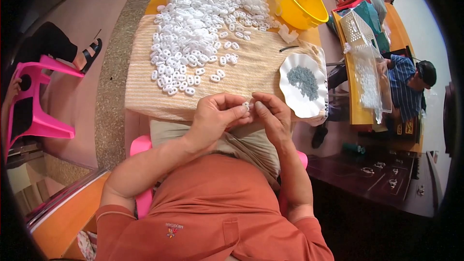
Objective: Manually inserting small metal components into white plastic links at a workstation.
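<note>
A bright pink plastic chair stands left of the yellow wooden desk; right of it, a white perforated plastic basket.

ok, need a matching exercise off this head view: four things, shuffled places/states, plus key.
1. small white oval two-holed plastic pieces
2. round yellow plastic tub
3. white scalloped-rim plate
4. person's bare left hand

A. beyond the plate, right of the heap
B. thumb and index finger at a small whitish piece
C. heaped on the beige striped cloth
D. bearing small grey-blue bits

Pairs: 1-C, 2-A, 3-D, 4-B
</note>
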